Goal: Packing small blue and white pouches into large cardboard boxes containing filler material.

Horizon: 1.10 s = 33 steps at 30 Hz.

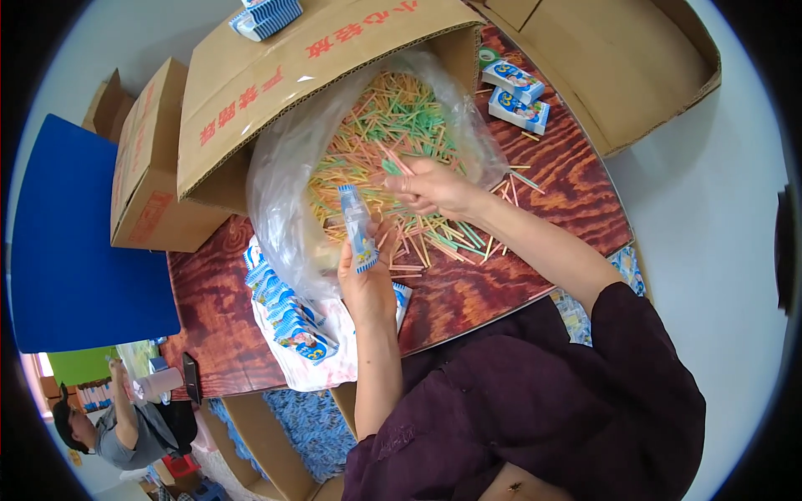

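My left hand (366,271) is closed round a small blue-and-white packet (357,230), held upright with its striped end up. Just right of it, my right hand (430,187) pinches a few thin pink and green sticks (394,160). Both hands are over a big heap of thin sticks (359,125) in pink, yellow, orange and green. The heap spills from a clear plastic bag (288,179) inside a cardboard box (251,100) lying on its side. Loose sticks (447,242) are scattered on the table under my right forearm.
Beside my left forearm, a row of similar packets (288,313) lies on a white cloth (280,367) on the wood-patterned table (501,271). Small cartons (518,110) sit far right, near an open cardboard box (618,67). At lower left are a phone (191,377) and another person (142,434).
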### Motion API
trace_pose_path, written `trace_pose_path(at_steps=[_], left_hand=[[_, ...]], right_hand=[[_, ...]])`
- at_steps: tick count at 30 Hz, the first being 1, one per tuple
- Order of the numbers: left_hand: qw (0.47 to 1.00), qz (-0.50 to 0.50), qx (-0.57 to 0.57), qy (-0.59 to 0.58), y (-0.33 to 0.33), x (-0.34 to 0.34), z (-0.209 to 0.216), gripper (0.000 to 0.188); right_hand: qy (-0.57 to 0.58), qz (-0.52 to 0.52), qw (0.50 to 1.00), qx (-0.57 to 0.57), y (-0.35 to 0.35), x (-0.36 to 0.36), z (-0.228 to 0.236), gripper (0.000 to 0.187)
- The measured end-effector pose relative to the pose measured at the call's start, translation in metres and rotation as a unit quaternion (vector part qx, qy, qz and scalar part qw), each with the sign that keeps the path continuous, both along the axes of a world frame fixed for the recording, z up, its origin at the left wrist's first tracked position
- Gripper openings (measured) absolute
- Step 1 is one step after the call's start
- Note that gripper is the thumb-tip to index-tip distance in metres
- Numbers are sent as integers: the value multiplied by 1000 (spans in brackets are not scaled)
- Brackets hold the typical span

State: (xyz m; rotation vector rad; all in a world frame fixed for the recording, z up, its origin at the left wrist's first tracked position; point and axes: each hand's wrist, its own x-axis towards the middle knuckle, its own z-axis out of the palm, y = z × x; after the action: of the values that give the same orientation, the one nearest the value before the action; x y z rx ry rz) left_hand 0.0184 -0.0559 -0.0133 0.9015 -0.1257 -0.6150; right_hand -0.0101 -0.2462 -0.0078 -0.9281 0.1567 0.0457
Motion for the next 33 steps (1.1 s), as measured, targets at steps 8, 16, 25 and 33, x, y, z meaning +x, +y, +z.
trace_pose_path(at_steps=[8,16,25,33], left_hand=[[963,74,121,-227,-8,-4,26,14],[965,39,186,-183,14,-26,0,19],[983,94,114,-104,64,-35,-1,17],[986,85,133,-49,79,-58,-11,17]], right_hand=[[-15,96,995,-25,56,-42,24,32],[134,82,984,88,66,-64,-20,11],[-29,-77,931,-356,88,-92,-29,13],[-112,-94,917,-370,96,-94,-30,16]])
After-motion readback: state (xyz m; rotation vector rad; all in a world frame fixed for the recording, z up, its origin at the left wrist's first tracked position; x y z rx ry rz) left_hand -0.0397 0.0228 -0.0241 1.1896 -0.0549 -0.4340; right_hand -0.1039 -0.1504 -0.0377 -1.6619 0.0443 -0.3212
